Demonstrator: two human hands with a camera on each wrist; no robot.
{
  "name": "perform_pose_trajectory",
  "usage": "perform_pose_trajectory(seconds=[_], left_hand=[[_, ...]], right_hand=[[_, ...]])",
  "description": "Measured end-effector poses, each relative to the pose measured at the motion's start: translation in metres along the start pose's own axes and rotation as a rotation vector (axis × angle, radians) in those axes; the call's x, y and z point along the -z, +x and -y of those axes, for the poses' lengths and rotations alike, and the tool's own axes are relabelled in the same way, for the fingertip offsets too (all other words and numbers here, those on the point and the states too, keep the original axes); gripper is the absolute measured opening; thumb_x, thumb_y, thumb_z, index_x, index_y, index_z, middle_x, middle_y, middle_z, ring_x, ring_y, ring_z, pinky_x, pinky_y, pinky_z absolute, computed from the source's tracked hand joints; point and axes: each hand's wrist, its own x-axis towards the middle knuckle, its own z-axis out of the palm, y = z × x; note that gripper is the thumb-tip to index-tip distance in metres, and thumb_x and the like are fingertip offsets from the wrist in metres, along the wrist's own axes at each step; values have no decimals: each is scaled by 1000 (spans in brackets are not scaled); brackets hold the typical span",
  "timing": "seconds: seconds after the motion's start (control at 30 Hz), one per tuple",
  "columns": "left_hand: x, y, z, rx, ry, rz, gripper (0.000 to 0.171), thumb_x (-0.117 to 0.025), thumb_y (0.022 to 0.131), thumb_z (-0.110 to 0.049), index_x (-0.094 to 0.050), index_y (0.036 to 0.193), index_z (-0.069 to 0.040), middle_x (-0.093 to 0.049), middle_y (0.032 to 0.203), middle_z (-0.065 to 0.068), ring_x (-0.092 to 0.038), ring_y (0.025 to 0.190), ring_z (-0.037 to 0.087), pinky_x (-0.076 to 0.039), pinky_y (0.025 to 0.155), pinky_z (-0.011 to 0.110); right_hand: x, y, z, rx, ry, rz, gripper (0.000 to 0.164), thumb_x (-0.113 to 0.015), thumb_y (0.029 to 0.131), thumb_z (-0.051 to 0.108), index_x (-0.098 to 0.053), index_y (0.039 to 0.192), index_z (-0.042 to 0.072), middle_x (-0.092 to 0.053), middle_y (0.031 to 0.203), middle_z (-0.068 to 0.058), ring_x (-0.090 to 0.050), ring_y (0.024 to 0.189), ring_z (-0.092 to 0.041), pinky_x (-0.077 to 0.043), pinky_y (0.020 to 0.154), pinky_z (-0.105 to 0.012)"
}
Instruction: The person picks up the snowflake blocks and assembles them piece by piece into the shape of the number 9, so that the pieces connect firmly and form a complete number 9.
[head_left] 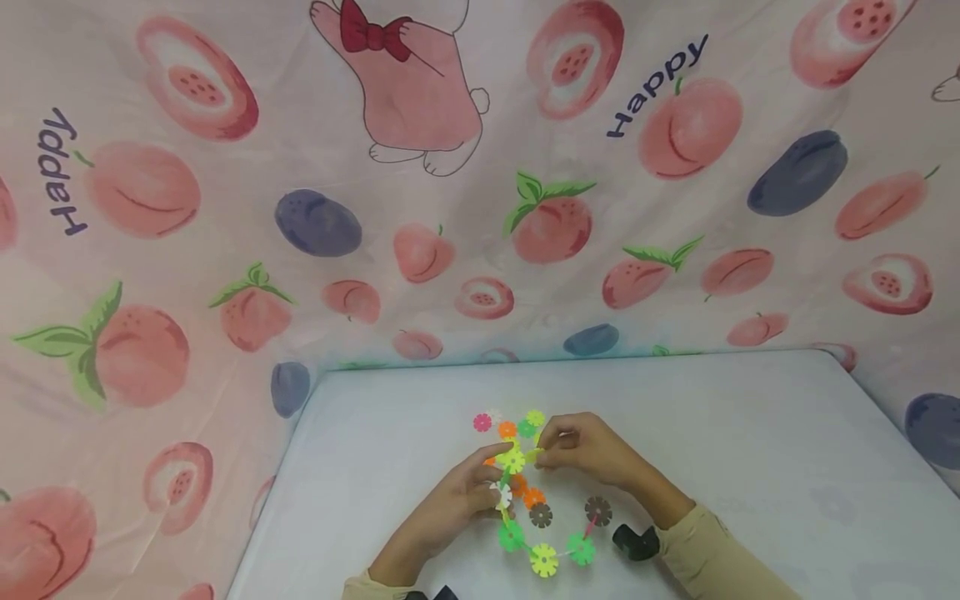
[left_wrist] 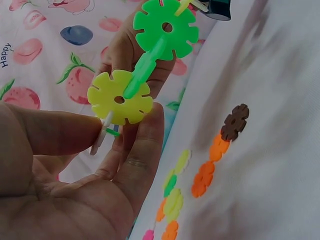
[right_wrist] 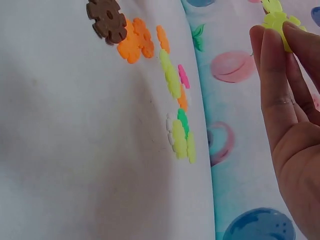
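Note:
My left hand [head_left: 467, 493] holds a chain of notched plastic snowflake discs. In the left wrist view its thumb and fingers pinch near a white disc [left_wrist: 100, 137], seen almost edge-on. Beside that are a yellow disc [left_wrist: 120, 105] and a green disc [left_wrist: 167, 37], joined by a green disc standing edge-on. From the left hand the chain curves through green, yellow and green discs to a brown disc [head_left: 597, 511] at its end. My right hand [head_left: 588, 450], close by on the right, pinches a yellow disc [right_wrist: 276, 24] between thumb and fingertips; another yellow piece shows above it.
Loose discs lie on the white table [head_left: 390, 408] behind and between the hands, among them a pink disc [head_left: 482, 422], orange discs [right_wrist: 131, 42] and a brown disc [right_wrist: 107, 20]. A fruit-patterned cloth [head_left: 450, 208] hangs behind the table. Black wrist devices [head_left: 636, 542] sit near the sleeves.

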Motion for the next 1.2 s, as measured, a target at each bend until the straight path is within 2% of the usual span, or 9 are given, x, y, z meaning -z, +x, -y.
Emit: perform_pose_trajectory(seconds=[0.17, 0.37, 0.47, 0.63, 0.77, 0.87, 1.0, 1.2], left_hand=[[0, 1, -1, 16, 21, -15, 64, -54, 94, -1, -46, 152, -27, -54, 134, 23, -65, 95, 21, -59, 89, 35], [-1, 1, -3, -12, 1, 10, 63, -55, 95, -3, -44, 153, -23, -52, 135, 26, -64, 98, 20, -59, 91, 35], [0, 1, -2, -33, 1, 19, 60, -56, 99, -7, -42, 155, -21, -52, 136, 28, -65, 100, 20, -59, 92, 36], [2, 2, 3, -83, 60, 19, 55, -58, 103, -16, -41, 156, -17, -57, 137, 29, -67, 104, 23, -59, 92, 32], [3, 3, 4, -114, 101, 25, 54, -57, 105, -17, -41, 156, -14, -58, 135, 31, -69, 100, 24, -59, 89, 27], [3, 2, 2, -119, 126, 34, 53, -54, 105, -15, -41, 156, -14, -58, 133, 33, -68, 91, 18, -59, 87, 25], [3, 1, 0, -102, 145, 58, 52, -52, 105, -12, -43, 156, -18, -56, 132, 33, -67, 85, 12, -58, 86, 24], [5, 2, 0, -103, 128, 85, 53, -52, 105, -10, -42, 156, -18, -52, 131, 30, -67, 84, 12, -58, 87, 25]], right_hand=[[-1, -1, 2, 11, -25, -26, 12, -80, 88, 20, -71, 93, 12, -74, 95, -8, -75, 88, -31, -61, 78, -51], [-2, -1, 5, 15, 20, -42, 12, -80, 88, 18, -72, 92, 10, -71, 98, -12, -75, 90, -26, -62, 79, -49], [-2, -1, 6, 21, 5, -44, 11, -81, 88, 18, -72, 91, 12, -73, 97, -10, -76, 91, -24, -63, 79, -45], [-3, -3, 8, 76, -75, -67, 9, -82, 86, 18, -74, 87, 15, -74, 91, -4, -75, 87, -17, -63, 75, -35], [-2, -4, 9, 146, -121, -71, 7, -82, 86, 15, -75, 85, 14, -73, 85, -3, -71, 79, -12, -60, 71, -29], [-1, -5, 10, 180, -142, -66, 8, -82, 86, 14, -74, 84, 13, -73, 84, -3, -65, 76, -10, -56, 67, -26], [0, -6, 12, 209, -158, -50, 10, -82, 85, 14, -72, 83, 14, -73, 82, -3, -61, 73, -8, -54, 66, -25], [-2, -7, 12, 221, -153, -45, 10, -82, 85, 15, -72, 82, 14, -70, 80, -4, -59, 72, -6, -53, 65, -24]])
